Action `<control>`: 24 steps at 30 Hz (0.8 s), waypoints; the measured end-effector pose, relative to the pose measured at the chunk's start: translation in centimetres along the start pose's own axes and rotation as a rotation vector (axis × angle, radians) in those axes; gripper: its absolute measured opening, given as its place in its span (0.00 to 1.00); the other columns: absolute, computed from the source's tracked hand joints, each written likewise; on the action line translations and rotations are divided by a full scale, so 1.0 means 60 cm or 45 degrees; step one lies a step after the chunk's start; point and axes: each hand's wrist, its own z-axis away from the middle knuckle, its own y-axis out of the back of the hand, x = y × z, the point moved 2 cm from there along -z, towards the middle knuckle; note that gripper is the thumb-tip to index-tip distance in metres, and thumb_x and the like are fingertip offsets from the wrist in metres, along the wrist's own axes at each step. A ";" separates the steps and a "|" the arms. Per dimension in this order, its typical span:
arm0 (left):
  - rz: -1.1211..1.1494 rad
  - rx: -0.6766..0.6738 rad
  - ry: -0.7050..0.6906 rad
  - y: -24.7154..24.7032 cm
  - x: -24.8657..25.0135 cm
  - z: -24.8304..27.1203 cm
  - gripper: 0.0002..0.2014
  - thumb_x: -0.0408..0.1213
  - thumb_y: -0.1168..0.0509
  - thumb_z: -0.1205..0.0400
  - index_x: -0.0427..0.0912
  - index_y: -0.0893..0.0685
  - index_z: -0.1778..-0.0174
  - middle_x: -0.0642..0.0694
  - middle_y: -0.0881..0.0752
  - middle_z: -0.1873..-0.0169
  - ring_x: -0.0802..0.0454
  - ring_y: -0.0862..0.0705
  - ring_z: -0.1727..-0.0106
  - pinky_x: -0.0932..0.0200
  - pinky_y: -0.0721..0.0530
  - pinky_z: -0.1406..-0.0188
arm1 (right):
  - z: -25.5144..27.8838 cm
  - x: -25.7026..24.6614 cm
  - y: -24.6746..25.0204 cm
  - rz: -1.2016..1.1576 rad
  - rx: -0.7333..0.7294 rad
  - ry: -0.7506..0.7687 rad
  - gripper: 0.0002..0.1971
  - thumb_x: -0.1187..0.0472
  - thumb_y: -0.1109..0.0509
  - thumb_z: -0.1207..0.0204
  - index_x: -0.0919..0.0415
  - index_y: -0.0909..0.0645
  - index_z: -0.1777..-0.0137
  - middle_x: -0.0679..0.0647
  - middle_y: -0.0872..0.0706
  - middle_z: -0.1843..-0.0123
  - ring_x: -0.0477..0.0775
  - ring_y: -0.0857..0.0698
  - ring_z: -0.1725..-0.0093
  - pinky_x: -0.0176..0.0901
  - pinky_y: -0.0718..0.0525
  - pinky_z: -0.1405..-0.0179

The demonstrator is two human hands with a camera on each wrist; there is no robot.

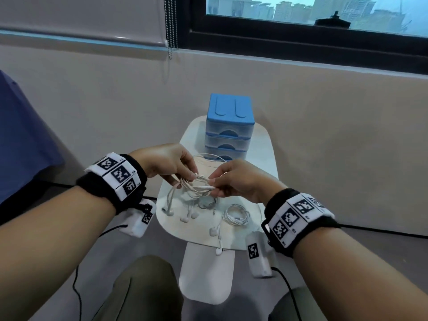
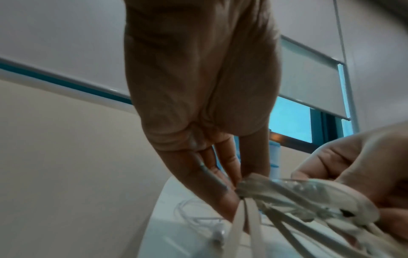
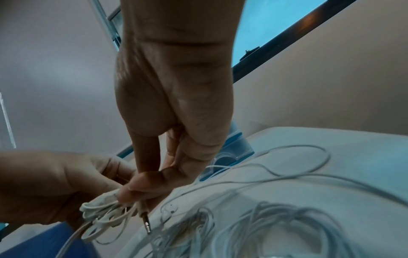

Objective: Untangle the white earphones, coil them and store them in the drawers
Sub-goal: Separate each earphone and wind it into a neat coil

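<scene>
Both hands pinch earphones (image 1: pixel 196 185) betw. them above table (image 1: pixel 266 144): left hand (image 1: pixel 165 163) grips loops, right hand (image 1: pixel 236 179) plug end.

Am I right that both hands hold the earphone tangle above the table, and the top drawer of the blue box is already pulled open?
Not quite. The left hand and right hand do hold the earphone tangle above the table, but the head view shows all drawers of the blue box closed.
</scene>
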 end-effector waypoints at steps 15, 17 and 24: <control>-0.345 0.235 0.073 0.000 -0.045 -0.066 0.06 0.30 0.18 0.26 0.40 0.06 0.56 0.41 0.08 0.61 0.49 0.13 0.68 0.57 0.08 0.65 | -0.096 -0.024 -0.008 0.786 0.174 -0.011 0.04 0.69 0.24 0.21 0.71 0.12 0.53 0.63 0.07 0.62 0.59 0.06 0.61 0.48 0.06 0.55; -0.399 0.222 0.055 -0.001 -0.040 -0.068 0.07 0.32 0.18 0.26 0.41 0.07 0.55 0.41 0.08 0.60 0.51 0.13 0.69 0.63 0.14 0.72 | -0.091 -0.027 0.021 0.862 0.281 0.072 0.04 0.67 0.25 0.21 0.67 0.13 0.56 0.61 0.07 0.63 0.54 0.07 0.66 0.40 0.11 0.66; -0.521 0.238 0.061 0.002 -0.022 -0.075 0.07 0.42 0.23 0.20 0.43 0.08 0.55 0.42 0.08 0.57 0.51 0.13 0.64 0.61 0.13 0.70 | -0.079 0.001 0.053 1.512 0.116 0.059 0.12 0.57 0.20 0.24 0.60 0.11 0.44 0.51 0.13 0.46 0.53 0.19 0.50 0.42 0.22 0.51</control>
